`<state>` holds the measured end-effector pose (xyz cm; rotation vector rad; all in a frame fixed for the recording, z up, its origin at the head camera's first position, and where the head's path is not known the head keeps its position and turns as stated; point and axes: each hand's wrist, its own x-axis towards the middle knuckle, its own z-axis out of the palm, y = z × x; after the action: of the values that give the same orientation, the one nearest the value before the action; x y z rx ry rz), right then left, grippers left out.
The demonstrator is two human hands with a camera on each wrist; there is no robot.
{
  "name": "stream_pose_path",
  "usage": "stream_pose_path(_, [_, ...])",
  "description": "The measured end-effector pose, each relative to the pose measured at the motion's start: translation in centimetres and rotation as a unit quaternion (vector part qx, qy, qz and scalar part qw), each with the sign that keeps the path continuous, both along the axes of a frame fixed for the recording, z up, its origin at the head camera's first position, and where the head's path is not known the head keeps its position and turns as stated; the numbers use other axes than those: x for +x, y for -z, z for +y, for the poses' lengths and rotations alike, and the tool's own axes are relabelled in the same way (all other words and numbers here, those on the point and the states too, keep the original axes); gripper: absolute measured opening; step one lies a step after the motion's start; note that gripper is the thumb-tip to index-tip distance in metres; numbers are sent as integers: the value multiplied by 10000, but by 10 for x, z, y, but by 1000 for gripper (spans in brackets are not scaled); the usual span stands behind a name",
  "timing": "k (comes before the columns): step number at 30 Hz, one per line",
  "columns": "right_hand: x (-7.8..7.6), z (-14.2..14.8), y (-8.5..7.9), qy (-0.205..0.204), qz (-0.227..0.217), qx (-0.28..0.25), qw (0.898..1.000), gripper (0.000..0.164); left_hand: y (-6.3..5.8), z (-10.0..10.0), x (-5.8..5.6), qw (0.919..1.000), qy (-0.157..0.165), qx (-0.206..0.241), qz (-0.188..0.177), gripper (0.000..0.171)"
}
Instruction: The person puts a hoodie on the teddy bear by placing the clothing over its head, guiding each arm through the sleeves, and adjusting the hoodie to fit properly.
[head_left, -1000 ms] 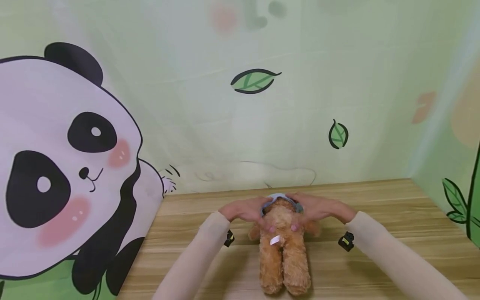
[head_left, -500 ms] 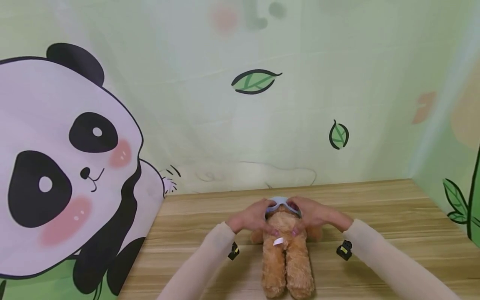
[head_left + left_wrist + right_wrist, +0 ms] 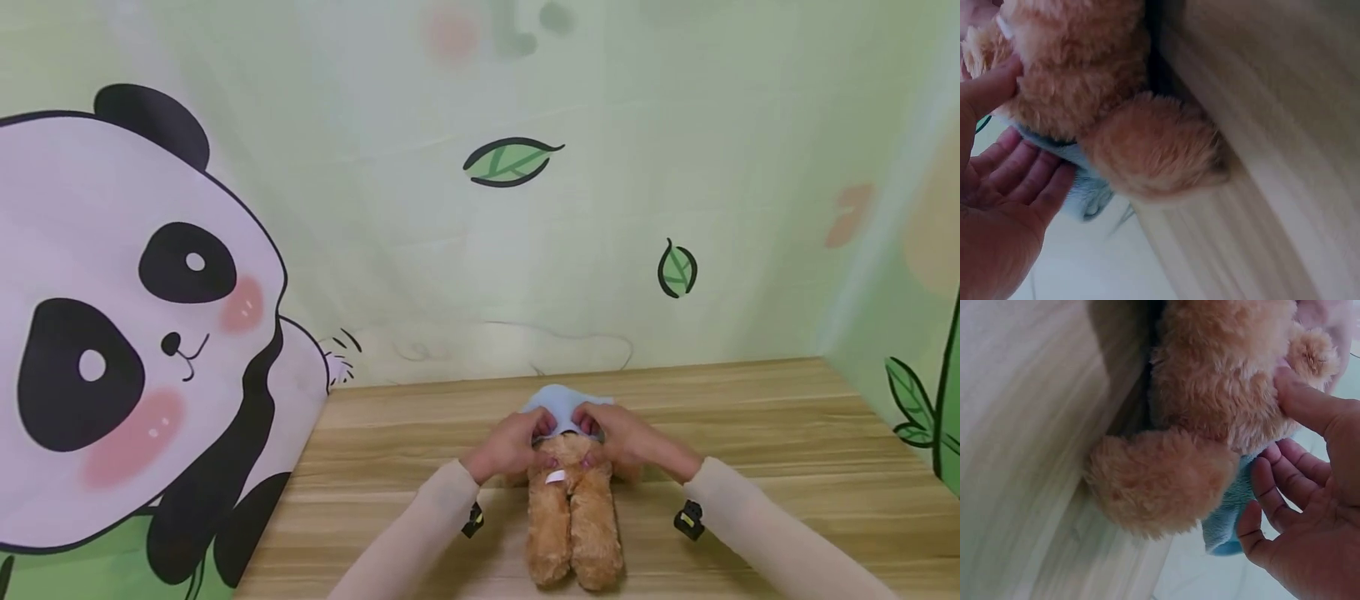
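A brown plush toy [image 3: 573, 517] lies on the table with its legs toward me, a small white tag [image 3: 555, 477] near where they join. Light-blue fabric, shaped like a hood [image 3: 558, 404], covers its head end. My left hand [image 3: 513, 443] and right hand [image 3: 628, 437] grip the fabric's near edge from either side, fingers curled at it and thumbs against the furry body. Both wrist views show fingers at the blue fabric [image 3: 1088, 187], beside a stubby plush arm [image 3: 1157, 481]. The toy's face is hidden.
The wooden table [image 3: 787, 442] ends at a pale green cloth wall [image 3: 390, 250] just behind the toy. A large printed panda [image 3: 150, 317] fills the left side. Black wrist cameras [image 3: 688, 521] hang under the sleeves.
The light-blue hood's edge has come down toward me, so the fabric now covers the head that showed inside it before. My hands have shifted slightly nearer with it.
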<state>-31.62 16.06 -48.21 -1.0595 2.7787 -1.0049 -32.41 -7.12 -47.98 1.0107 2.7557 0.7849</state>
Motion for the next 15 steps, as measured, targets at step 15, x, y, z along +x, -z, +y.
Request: stream_pose_path(15, [14,-9,9,70,1473,269,9887,28,11,2,8,9968,410,127,675,17])
